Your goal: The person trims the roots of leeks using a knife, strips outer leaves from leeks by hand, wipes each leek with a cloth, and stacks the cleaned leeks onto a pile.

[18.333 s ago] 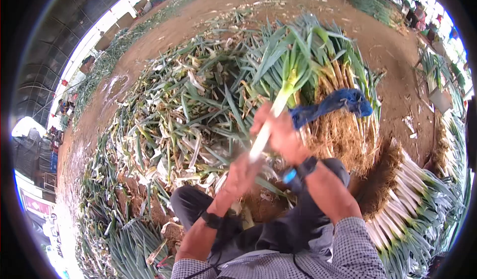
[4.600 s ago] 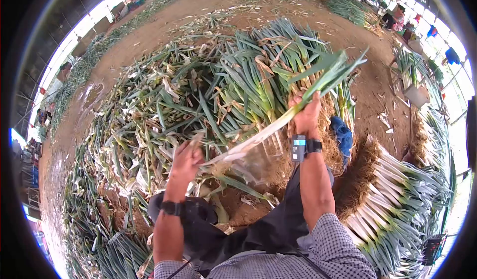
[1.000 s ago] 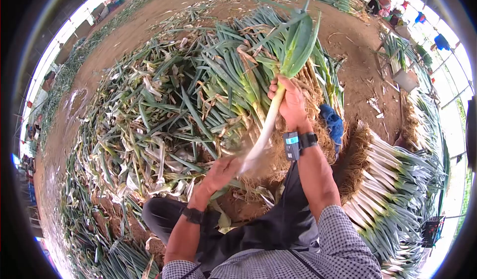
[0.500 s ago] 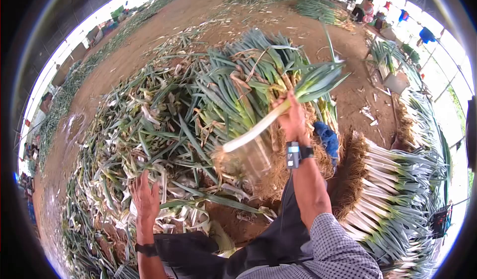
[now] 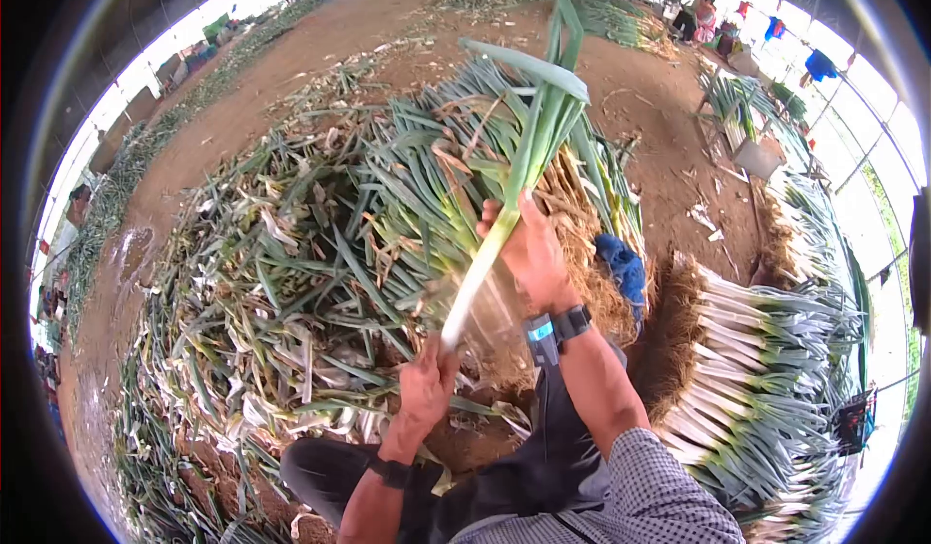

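Observation:
A single leek (image 5: 477, 277) slants across the middle of the head view, its white stalk toward me and its green leaves pointing away. My right hand (image 5: 535, 258) is closed around the stalk just below the leaves. At the white lower end, my left hand (image 5: 427, 384) is closed too, its fingers pressed on the stalk; the root tip is hidden there. Directly behind and under the right hand lies a thick pile of leeks (image 5: 412, 180) with dry outer leaves and brown roots.
Stripped leaves (image 5: 242, 311) heap up on the left. Cleaned white leeks (image 5: 742, 345) lie in rows on the right, roots toward me. A blue cloth (image 5: 621, 268) rests beside the root pile. Bare soil (image 5: 669, 127) runs beyond, and a person (image 5: 700, 16) sits far off.
My left hand has come from the leaf heap to the leek's lower end and closed on it. My right hand has turned the leek more upright, leaves swinging away from me.

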`<state>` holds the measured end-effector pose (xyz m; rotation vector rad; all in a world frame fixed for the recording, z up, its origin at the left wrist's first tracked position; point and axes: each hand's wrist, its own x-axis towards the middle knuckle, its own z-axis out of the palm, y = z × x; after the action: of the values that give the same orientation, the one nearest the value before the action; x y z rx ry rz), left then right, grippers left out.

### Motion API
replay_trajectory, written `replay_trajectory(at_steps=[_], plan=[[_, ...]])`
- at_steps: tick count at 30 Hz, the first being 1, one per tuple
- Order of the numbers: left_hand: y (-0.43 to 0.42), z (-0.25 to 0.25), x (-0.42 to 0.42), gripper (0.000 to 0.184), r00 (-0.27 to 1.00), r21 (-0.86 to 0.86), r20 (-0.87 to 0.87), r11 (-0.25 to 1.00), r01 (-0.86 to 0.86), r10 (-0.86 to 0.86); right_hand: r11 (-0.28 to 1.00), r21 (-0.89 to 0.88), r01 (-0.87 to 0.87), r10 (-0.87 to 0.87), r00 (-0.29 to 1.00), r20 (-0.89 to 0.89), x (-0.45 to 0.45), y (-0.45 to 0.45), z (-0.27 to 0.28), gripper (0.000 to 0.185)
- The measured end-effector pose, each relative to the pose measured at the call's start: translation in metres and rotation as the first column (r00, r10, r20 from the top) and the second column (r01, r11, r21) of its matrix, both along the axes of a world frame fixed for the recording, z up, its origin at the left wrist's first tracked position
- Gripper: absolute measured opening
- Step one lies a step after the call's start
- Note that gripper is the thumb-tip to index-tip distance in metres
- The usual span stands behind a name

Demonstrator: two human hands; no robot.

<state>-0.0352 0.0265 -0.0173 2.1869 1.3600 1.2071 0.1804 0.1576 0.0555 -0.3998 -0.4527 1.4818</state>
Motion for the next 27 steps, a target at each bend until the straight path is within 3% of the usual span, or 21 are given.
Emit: replay_trajectory(at_steps=[2, 3, 4, 6, 10, 12, 15, 18, 19, 22, 27], plan=[[0.000, -0.014, 0.007, 0.028, 0.999, -0.020, -0.003, 0.999, -0.036, 0.036, 0.996, -0.063, 0.058, -0.051, 0.994, 0.098, 0.011, 0.007, -0.011, 0.040], [0.000, -0.015, 0.010, 0.030, 0.998, -0.027, -0.009, 0.998, -0.058, 0.058, 0.983, -0.155, 0.102, -0.094, 0.994, 0.058, 0.012, 0.011, -0.013, 0.036], [-0.002, -0.016, 0.010, 0.036, 0.985, -0.274, 0.153, 0.961, -0.031, 0.076, 0.980, -0.172, 0.102, -0.095, 0.994, 0.051, 0.016, 0.014, -0.017, 0.037], [0.004, -0.014, 0.011, 0.049, 0.877, -0.657, 0.431, 0.741, 0.143, 0.213, 0.977, -0.164, 0.134, -0.124, 0.990, 0.068, 0.023, 0.017, -0.022, 0.037], [0.014, -0.008, 0.014, 0.059, 0.811, -0.602, 0.563, 0.753, 0.267, 0.162, 0.997, -0.034, 0.062, -0.062, 0.998, -0.007, 0.027, 0.016, -0.017, 0.033], [0.007, 0.023, 0.020, 0.049, 0.895, -0.517, 0.442, 0.833, 0.200, 0.060, 0.999, -0.041, 0.004, -0.003, 1.000, 0.029, 0.027, 0.010, -0.004, 0.031], [-0.001, 0.026, 0.013, 0.043, 0.954, -0.373, 0.300, 0.920, 0.116, 0.001, 1.000, 0.029, -0.005, 0.003, 0.999, 0.042, 0.033, -0.002, 0.012, 0.041], [-0.008, -0.014, 0.007, 0.045, 0.907, -0.376, 0.410, 0.924, 0.073, 0.095, 0.996, 0.085, 0.009, -0.015, 0.997, 0.069, 0.042, -0.002, 0.010, 0.049], [-0.012, 0.009, 0.008, 0.050, 0.917, -0.428, 0.389, 0.899, 0.094, 0.089, 0.995, 0.094, 0.015, -0.021, 0.997, 0.070, 0.040, -0.002, 0.007, 0.049], [-0.014, 0.018, 0.006, 0.056, 0.916, -0.507, 0.392, 0.851, 0.133, 0.091, 0.992, 0.129, 0.009, -0.015, 0.999, 0.046, 0.036, -0.001, 0.005, 0.049], [-0.011, 0.005, 0.001, 0.057, 0.922, -0.460, 0.381, 0.879, 0.126, 0.067, 0.986, 0.169, -0.018, 0.018, 1.000, 0.000, 0.039, 0.004, 0.011, 0.049]])
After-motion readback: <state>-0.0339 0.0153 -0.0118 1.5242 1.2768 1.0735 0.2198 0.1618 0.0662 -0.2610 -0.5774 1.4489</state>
